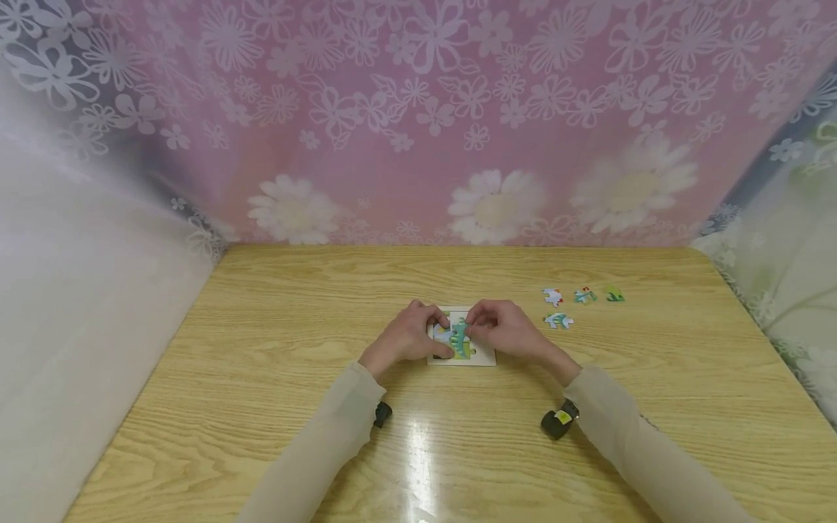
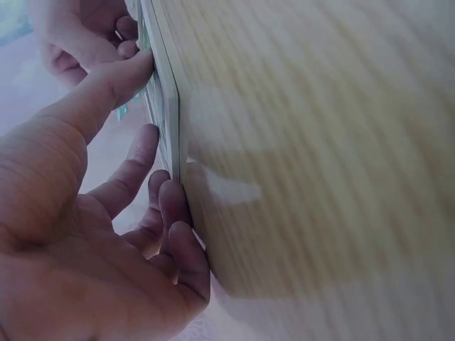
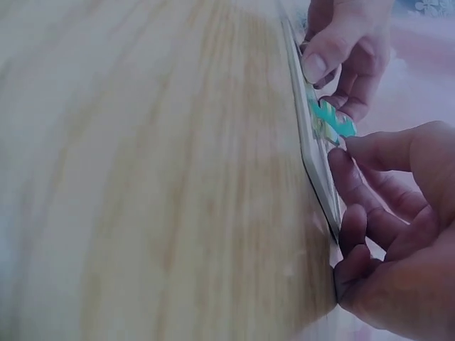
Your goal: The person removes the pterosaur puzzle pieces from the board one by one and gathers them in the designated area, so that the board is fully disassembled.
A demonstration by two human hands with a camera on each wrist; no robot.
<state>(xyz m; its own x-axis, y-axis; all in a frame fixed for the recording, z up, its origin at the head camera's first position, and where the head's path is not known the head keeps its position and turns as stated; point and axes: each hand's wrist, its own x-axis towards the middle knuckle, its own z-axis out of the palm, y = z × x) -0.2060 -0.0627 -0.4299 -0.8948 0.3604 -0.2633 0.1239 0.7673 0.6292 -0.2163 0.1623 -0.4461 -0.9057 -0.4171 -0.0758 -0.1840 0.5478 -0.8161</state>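
While the left hand (image 1: 412, 333) rests spread on the puzzle board (image 1: 482, 355), I see the right hand (image 1: 503, 328) pinching a teal piece (image 1: 461, 335) over it; four loose pieces (image 1: 559, 319) lie rightward on the table (image 1: 261, 407).

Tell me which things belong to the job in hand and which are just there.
Part of the job:
Puzzle board, touched by the left hand
Teal piece, pinched by the right hand
Four loose puzzle pieces, likely waiting

Just there:
Table, underneath
Flowered cloth, behind
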